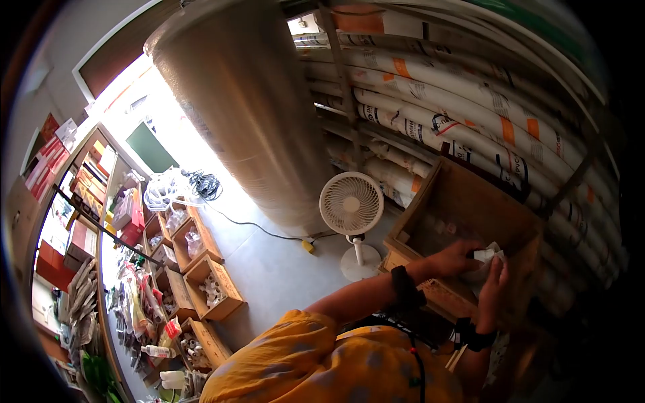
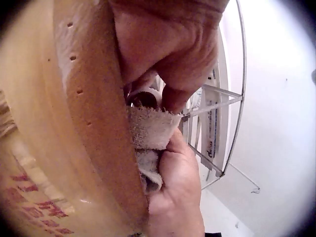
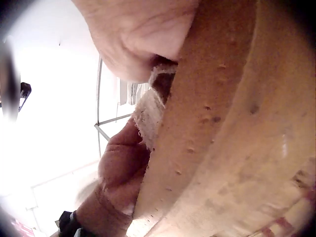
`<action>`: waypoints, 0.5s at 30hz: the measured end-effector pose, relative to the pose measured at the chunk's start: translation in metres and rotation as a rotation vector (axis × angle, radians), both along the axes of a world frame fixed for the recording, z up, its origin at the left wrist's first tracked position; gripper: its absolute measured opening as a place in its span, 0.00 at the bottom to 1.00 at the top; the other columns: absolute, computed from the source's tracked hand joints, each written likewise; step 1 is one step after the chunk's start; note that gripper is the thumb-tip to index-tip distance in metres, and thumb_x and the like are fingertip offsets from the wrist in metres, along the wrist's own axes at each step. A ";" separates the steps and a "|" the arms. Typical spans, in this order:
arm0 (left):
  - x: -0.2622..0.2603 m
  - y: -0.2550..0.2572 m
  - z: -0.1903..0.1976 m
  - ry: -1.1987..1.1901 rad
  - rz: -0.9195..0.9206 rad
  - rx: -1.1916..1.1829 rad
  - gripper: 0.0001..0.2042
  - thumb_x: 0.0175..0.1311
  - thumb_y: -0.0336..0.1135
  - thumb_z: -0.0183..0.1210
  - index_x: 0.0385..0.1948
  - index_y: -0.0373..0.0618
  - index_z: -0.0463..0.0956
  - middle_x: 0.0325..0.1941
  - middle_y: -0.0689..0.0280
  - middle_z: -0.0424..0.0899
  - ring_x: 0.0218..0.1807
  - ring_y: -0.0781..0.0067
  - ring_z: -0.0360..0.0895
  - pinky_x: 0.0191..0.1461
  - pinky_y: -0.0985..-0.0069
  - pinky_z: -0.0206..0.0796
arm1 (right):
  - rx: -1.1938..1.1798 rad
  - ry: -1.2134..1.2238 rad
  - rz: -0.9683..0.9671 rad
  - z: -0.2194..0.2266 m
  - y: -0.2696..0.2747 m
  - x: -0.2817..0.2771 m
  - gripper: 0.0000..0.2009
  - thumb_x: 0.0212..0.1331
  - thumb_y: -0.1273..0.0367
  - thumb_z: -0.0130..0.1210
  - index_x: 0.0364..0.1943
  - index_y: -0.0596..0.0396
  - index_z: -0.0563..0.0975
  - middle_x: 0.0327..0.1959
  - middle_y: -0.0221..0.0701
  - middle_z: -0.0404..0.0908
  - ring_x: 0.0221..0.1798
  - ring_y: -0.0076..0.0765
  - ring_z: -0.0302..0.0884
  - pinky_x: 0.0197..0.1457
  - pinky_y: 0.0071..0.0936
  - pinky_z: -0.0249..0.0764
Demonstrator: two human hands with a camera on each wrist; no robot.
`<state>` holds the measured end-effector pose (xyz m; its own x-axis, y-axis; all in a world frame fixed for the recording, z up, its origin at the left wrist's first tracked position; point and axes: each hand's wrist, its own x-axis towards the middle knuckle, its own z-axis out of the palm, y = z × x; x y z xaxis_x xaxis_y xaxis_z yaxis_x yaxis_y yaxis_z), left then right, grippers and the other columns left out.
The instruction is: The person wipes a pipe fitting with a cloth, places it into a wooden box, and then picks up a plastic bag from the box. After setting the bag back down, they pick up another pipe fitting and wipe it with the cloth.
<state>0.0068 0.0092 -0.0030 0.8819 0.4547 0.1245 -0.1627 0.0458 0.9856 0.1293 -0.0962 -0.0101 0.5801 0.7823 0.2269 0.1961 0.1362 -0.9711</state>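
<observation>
A whitish cloth [image 1: 488, 254] is held between both hands over the wooden box at the right of the head view. My left hand [image 1: 460, 258] pinches it from the left, and my right hand [image 1: 494, 285] grips it from below and the right. In the left wrist view the cloth [image 2: 153, 129] lies round or against a small round, hollow piece [image 2: 146, 98]; its lower part hangs folded by the right hand's thumb [image 2: 178, 168]. In the right wrist view the cloth [image 3: 149, 114] shows between the two hands, partly hidden behind a tan surface [image 3: 212, 118].
Wooden box [image 1: 463, 185] stands under and beyond the hands. White fan [image 1: 351, 205] is left of it, near a large wrapped roll [image 1: 248, 114]. Long white pipes [image 1: 430, 94] lie on a rack behind. Small wooden boxes [image 1: 232, 305] with parts line the left side; a cable [image 1: 259, 230] crosses the floor.
</observation>
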 end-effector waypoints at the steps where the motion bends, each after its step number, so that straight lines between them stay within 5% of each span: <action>1: -0.002 -0.002 0.005 -0.007 0.006 -0.031 0.17 0.57 0.29 0.55 0.49 0.38 0.69 0.40 0.68 0.75 0.41 0.82 0.69 0.44 0.81 0.63 | -0.003 0.002 0.012 -0.001 0.000 0.003 0.17 0.67 0.59 0.44 0.45 0.61 0.70 0.39 0.33 0.74 0.42 0.27 0.69 0.46 0.26 0.66; 5: -0.004 0.000 0.002 -0.014 0.034 -0.047 0.18 0.53 0.27 0.56 0.48 0.39 0.69 0.39 0.68 0.75 0.41 0.80 0.70 0.43 0.81 0.63 | -0.026 0.023 0.063 -0.001 -0.001 0.007 0.17 0.66 0.58 0.45 0.45 0.60 0.70 0.39 0.33 0.75 0.42 0.27 0.69 0.46 0.26 0.66; 11: -0.001 -0.003 -0.006 -0.058 0.221 0.300 0.22 0.48 0.25 0.58 0.49 0.40 0.68 0.45 0.64 0.73 0.44 0.74 0.70 0.47 0.77 0.64 | -0.157 -0.025 0.007 0.029 -0.005 -0.012 0.19 0.64 0.57 0.48 0.47 0.59 0.71 0.39 0.32 0.75 0.42 0.25 0.69 0.46 0.25 0.66; 12: 0.004 0.002 -0.021 -0.132 0.188 0.216 0.22 0.49 0.26 0.59 0.49 0.40 0.68 0.48 0.62 0.72 0.48 0.72 0.70 0.51 0.75 0.64 | -0.094 0.078 0.097 0.027 -0.006 -0.010 0.19 0.64 0.57 0.48 0.48 0.59 0.71 0.40 0.31 0.76 0.42 0.25 0.70 0.46 0.25 0.66; 13: -0.005 -0.001 -0.004 0.037 0.193 0.289 0.22 0.51 0.28 0.59 0.51 0.40 0.67 0.48 0.61 0.72 0.51 0.71 0.69 0.54 0.74 0.63 | -0.019 0.064 0.094 0.007 -0.003 -0.002 0.18 0.65 0.57 0.48 0.49 0.58 0.71 0.41 0.30 0.76 0.42 0.25 0.70 0.46 0.25 0.66; 15: -0.009 0.002 0.005 0.053 0.101 0.119 0.21 0.58 0.32 0.57 0.54 0.39 0.66 0.46 0.61 0.73 0.44 0.73 0.72 0.46 0.77 0.67 | -0.089 -0.041 0.078 -0.014 0.002 0.012 0.19 0.66 0.57 0.44 0.49 0.60 0.70 0.40 0.35 0.76 0.43 0.31 0.71 0.49 0.28 0.67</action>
<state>-0.0022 0.0115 0.0018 0.8390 0.5264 0.1377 -0.1087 -0.0859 0.9904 0.1411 -0.0943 -0.0245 0.5082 0.8429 0.1766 0.2283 0.0659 -0.9714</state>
